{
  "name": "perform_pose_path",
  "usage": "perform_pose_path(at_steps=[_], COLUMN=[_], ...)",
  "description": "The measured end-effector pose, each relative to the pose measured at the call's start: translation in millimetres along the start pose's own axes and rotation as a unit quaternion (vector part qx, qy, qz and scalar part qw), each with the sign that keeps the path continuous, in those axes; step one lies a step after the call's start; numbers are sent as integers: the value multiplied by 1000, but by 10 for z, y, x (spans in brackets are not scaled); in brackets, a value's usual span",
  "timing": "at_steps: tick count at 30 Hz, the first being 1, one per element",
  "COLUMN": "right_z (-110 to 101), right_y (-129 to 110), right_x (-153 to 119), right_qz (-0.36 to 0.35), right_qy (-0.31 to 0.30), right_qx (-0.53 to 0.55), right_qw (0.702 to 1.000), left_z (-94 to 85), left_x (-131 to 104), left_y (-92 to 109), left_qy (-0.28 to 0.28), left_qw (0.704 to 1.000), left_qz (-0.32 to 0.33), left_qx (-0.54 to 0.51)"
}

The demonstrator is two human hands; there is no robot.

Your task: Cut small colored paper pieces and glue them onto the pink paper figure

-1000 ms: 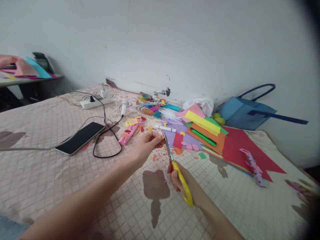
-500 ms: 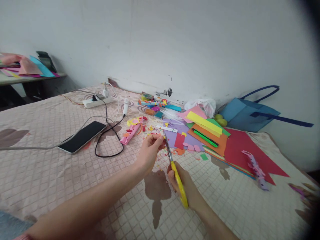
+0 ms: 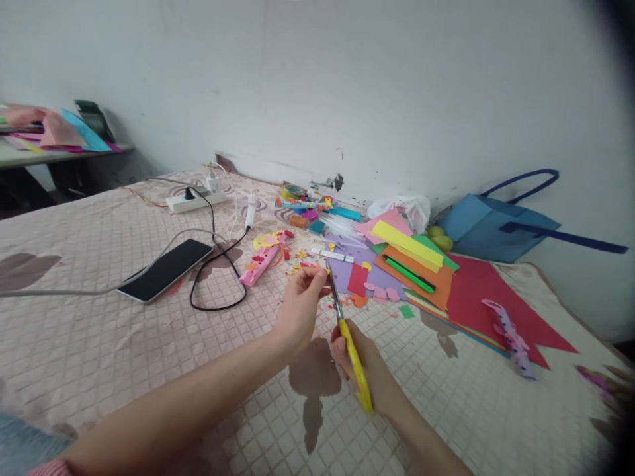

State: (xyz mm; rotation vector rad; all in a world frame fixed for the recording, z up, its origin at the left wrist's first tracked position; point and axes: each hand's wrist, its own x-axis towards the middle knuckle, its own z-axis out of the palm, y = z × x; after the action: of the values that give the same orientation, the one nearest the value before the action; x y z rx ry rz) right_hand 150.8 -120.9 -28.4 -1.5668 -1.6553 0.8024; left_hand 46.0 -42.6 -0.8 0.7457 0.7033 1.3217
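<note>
My right hand (image 3: 364, 357) is closed around the yellow handles of a pair of scissors (image 3: 356, 367), whose metal blades point up and away from me. At the blade tips, my left hand (image 3: 301, 301) pinches something tiny between thumb and fingertips; a speck of yellow shows there, but most of it is hidden. Just beyond the hands, small paper scraps lie scattered, with a red paper strip (image 3: 357, 279) and pink cut pieces (image 3: 381, 291) on a purple sheet (image 3: 337, 268). A pink paper roll (image 3: 260, 266) with yellow and red bits lies left of them.
Left of my hands are a tablet-like device (image 3: 169, 270), a black cable (image 3: 218, 309) and a power strip (image 3: 193, 201). To the right lie a red sheet (image 3: 481, 297), a green cutter (image 3: 409, 274), a purple decorated roll (image 3: 510, 337) and a blue bag (image 3: 496, 228).
The view has shifted very slightly. Both hands stay nearly in the same place, with the scissors' tips still beside the left fingertips.
</note>
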Motion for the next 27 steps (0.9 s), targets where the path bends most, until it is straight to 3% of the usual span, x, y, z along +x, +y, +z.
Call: perform_pose_path(at_steps=[15, 27], right_z=[6, -50], right_y=[-38, -9], right_x=[4, -27], right_qz=[31, 42], right_qy=[-7, -32], right_qx=[30, 60], right_qw=[999, 997], left_z=[19, -40], left_x=[-8, 30], left_y=[0, 26], left_qy=[8, -28], left_qw=[1000, 1000], left_qz=[5, 8], left_qx=[-16, 5])
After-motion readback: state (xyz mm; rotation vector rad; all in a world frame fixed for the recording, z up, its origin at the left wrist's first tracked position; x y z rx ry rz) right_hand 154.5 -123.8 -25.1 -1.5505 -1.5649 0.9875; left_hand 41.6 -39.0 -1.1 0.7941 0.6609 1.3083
